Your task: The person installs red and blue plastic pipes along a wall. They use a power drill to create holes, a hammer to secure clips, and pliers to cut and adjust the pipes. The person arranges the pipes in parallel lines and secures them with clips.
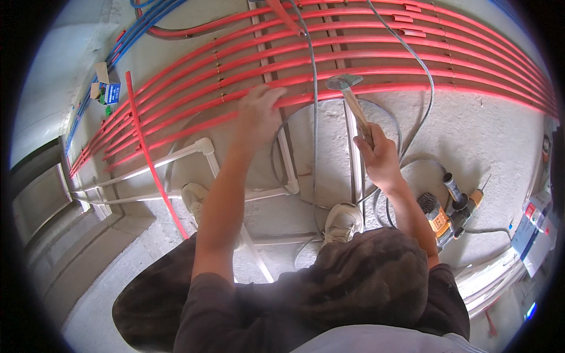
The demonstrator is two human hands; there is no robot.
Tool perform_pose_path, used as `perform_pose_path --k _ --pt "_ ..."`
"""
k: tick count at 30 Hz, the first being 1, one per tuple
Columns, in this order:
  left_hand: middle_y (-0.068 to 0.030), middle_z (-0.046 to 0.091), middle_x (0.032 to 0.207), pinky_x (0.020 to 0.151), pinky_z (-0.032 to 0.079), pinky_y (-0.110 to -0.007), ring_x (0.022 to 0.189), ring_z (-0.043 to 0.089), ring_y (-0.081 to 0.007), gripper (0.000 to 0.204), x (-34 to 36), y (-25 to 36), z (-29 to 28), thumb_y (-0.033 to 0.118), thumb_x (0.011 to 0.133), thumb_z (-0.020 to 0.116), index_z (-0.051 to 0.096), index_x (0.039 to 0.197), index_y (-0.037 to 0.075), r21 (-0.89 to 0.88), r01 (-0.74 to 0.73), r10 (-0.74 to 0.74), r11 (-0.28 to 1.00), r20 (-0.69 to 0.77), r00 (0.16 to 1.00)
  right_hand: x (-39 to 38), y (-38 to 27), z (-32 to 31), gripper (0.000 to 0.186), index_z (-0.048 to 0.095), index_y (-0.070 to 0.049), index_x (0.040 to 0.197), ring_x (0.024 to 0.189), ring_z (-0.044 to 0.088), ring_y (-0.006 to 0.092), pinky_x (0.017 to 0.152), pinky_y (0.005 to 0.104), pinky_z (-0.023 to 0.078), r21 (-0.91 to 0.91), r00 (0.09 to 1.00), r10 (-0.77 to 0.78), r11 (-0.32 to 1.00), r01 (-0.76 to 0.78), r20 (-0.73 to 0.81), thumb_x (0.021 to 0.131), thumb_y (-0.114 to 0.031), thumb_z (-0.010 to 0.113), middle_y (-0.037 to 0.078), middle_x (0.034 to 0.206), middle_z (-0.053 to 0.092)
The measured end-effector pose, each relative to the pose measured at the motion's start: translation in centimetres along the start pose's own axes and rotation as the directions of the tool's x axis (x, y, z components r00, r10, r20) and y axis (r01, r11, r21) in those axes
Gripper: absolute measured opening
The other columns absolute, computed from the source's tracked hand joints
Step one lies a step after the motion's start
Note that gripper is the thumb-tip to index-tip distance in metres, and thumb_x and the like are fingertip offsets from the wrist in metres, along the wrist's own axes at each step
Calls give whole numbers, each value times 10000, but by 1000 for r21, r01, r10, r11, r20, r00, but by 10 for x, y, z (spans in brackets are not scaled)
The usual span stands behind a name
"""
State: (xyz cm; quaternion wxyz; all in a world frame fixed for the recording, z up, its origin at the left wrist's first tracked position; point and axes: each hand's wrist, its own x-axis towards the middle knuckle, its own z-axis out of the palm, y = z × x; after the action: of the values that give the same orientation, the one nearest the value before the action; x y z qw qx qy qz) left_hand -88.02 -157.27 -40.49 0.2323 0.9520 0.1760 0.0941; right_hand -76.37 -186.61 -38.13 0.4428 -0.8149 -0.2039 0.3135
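My right hand [381,157] is wrapped round the wooden handle of a hammer [355,110]. The hammer's metal head points up and lies over the lower red pipes in the picture. To its left, my left hand [258,113] is over the lower runs of the red pipes [376,57]; its fingers are bent but smeared by motion. Whether anything small is between them, I cannot tell. Small clips show along the pipes.
A loose red pipe [150,159] slants across the left. White pipes [176,154] run near my shoes. Grey cable [315,106] loops between my hands. An orange-and-black power drill [441,219] lies at the right. A small blue box [107,92] stands at the upper left.
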Motion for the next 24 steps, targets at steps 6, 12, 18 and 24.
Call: perform_pose_path --k 6,12,18,24 --pt "-114 676 1114 963 488 -501 1103 627 -338 413 25 12 28 -28 768 641 756 1143 103 71 -101 86 992 192 978 -14 3 7 293 575 -17 1244 698 658 345 662 411 493 61 997 70 996 -70 16 1019 -183 663 217 778 640" --pt "-146 701 957 816 547 -425 915 697 -325 360 21 -1 38 15 837 658 747 1181 71 -224 161 -151 961 61 987 -23 21 -1 306 576 -13 1256 706 648 333 693 411 502 80 984 175 982 -173 -30 1019 -186 661 223 801 650" --pt "-220 750 1048 860 567 -423 958 728 -360 228 21 6 21 108 934 655 759 1125 38 -138 250 -237 958 103 966 -27 19 11 321 585 -16 1272 757 659 332 724 405 508 93 990 139 986 -137 -19 1013 -186 670 223 853 667" --pt "-188 671 888 842 567 -483 966 684 -375 81 21 -9 -36 66 810 628 666 873 31 214 -326 222 921 399 890 -41 47 21 202 617 10 1143 739 477 93 651 288 429 95 998 34 995 -28 -60 995 -121 657 55 749 555"
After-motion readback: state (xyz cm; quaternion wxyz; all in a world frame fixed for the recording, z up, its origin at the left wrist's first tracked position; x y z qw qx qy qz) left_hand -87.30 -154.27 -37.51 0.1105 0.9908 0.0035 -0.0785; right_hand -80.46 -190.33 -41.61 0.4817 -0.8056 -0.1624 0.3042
